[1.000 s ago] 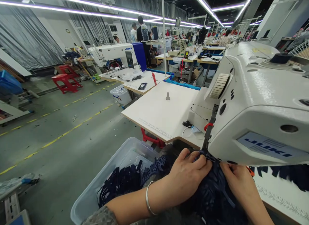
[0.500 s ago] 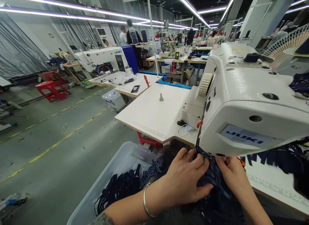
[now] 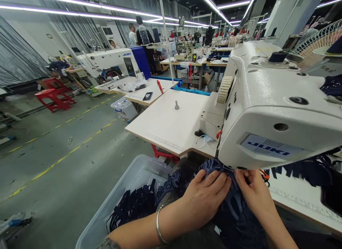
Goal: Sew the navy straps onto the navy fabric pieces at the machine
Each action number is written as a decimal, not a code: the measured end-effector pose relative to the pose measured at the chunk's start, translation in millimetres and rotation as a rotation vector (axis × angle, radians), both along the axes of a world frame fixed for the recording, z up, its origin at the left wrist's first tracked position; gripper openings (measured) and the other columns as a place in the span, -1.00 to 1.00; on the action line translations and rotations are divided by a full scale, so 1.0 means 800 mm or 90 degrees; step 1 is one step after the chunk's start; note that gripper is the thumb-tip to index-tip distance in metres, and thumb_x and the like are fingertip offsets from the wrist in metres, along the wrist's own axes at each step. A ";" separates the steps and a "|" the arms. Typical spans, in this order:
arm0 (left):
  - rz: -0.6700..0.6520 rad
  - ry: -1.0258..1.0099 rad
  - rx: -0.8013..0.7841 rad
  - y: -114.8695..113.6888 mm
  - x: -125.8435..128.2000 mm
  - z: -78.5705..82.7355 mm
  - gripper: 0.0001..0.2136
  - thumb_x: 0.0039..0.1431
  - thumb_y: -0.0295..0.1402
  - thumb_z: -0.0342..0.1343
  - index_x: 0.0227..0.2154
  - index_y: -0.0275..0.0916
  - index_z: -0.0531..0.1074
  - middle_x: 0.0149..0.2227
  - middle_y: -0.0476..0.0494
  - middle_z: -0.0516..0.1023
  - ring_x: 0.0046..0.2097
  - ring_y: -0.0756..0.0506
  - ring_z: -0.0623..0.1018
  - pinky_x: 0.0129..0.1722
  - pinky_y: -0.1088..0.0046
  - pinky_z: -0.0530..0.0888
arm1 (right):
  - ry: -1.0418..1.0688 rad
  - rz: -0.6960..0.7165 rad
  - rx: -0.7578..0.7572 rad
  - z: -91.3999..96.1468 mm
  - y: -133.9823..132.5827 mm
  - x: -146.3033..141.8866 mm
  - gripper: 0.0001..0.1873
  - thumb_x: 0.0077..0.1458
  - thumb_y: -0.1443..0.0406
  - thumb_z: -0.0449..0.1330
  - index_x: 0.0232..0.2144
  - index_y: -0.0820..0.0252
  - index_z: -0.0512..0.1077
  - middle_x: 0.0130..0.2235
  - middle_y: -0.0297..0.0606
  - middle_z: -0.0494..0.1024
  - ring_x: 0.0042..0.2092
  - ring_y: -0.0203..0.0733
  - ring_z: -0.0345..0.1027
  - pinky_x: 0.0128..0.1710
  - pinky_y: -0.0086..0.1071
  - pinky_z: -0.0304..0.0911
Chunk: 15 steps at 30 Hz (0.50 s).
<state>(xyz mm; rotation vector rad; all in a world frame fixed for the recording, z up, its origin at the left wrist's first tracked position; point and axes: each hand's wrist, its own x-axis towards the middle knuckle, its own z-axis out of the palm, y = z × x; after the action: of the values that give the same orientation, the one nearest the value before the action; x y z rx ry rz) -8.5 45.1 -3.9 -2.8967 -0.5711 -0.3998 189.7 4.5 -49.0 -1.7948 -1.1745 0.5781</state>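
Navy patterned fabric [image 3: 236, 209] hangs from under the head of a white sewing machine [image 3: 275, 124] and drapes down over my lap. My left hand [image 3: 207, 193], with a silver bangle at the wrist, is closed on the fabric just left of the machine head. Its fingers lie side by side over the cloth, and the thumb is hidden. On the other side, my right hand [image 3: 252, 188] pinches the fabric edge between thumb and bent fingers, close under the head. The machine's needle area is hidden behind the head. A small white tag [image 3: 217, 229] shows on the dark cloth below.
A clear plastic bin [image 3: 93, 213] with dark strips stands at my left. Orange-handled scissors [image 3: 264, 176] lie beyond my right hand, near dark strips [image 3: 299, 172]. A grey piece [image 3: 176, 105] stands on the white tabletop [image 3: 160, 122]. Red stools [image 3: 55, 95] stand on the floor.
My left thumb, stretched out to the right before, is now tucked out of sight. More patterned fabric is bunched above my left fingers. My right hand still pinches the cloth; the view has shifted slightly.
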 end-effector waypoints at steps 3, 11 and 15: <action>0.019 0.000 0.008 -0.002 0.001 0.000 -0.60 0.38 -0.40 -0.23 0.22 -0.33 0.20 0.24 -0.14 0.24 0.18 -0.10 0.24 0.10 0.28 0.20 | -0.008 -0.014 -0.024 0.005 0.004 0.002 -0.82 0.13 0.13 0.08 -0.29 0.09 0.25 -0.39 -0.27 0.46 -0.23 -0.09 0.40 -0.24 -0.31 0.22; 0.021 0.000 0.002 0.003 0.004 0.003 -0.60 0.38 -0.42 -0.22 0.22 -0.35 0.19 0.22 -0.20 0.26 0.16 -0.12 0.26 0.09 0.30 0.18 | -0.089 -0.031 -0.109 0.024 0.010 -0.001 -0.75 0.02 0.05 0.03 -0.50 0.07 0.23 -0.56 -0.35 0.37 -0.51 -0.18 0.23 -0.51 -0.37 0.06; 0.028 -0.004 0.008 0.003 0.005 0.001 -0.60 0.38 -0.43 -0.22 0.22 -0.36 0.20 0.21 -0.20 0.26 0.16 -0.13 0.26 0.09 0.28 0.19 | -0.109 -0.047 -0.115 0.025 0.012 -0.001 -0.73 0.00 0.04 0.03 -0.53 0.07 0.22 -0.59 -0.35 0.35 -0.53 -0.20 0.19 -0.53 -0.38 0.03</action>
<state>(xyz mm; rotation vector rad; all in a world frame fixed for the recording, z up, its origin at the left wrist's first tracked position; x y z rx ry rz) -4.2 47.2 -3.4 -2.8660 -0.6285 -0.4062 188.6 14.1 -28.7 -2.0669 -1.1955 0.5079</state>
